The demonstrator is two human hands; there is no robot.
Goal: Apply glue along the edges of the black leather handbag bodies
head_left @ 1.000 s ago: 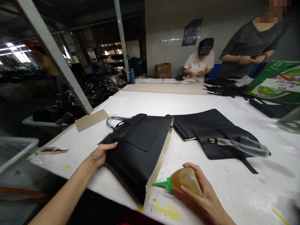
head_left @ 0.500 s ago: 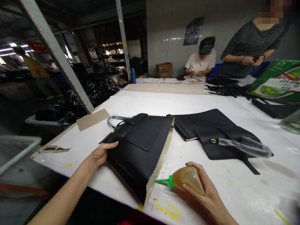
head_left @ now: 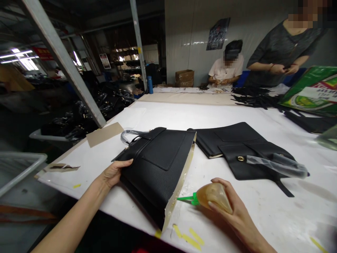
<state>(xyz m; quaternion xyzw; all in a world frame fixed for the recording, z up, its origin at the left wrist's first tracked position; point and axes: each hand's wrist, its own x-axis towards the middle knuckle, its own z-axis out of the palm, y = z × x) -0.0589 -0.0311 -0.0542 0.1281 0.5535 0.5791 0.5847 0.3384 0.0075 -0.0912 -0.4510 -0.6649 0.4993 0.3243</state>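
Note:
A black leather handbag lies tilted at the table's near edge, its pale bottom edge facing right with shiny wet-looking glue on it. My left hand grips the bag's left side, thumb on top and fingers hidden beneath. In my right hand is a glue bottle, soft and clear with amber liquid inside. Its green nozzle points left, a small gap from the bag's bottom edge. Farther right lies a second black bag, flap outward, with a gold clasp and a plastic-wrapped handle.
Yellow tape strips stick to the white table near the front. A cardboard piece lies at left. Black strips and a green box are at far right. Two people are behind the table; a metal post stands left.
My right hand has drawn the glue bottle slightly right and up, so the nozzle tip is now off the bag's edge. My left hand and the bag hold still.

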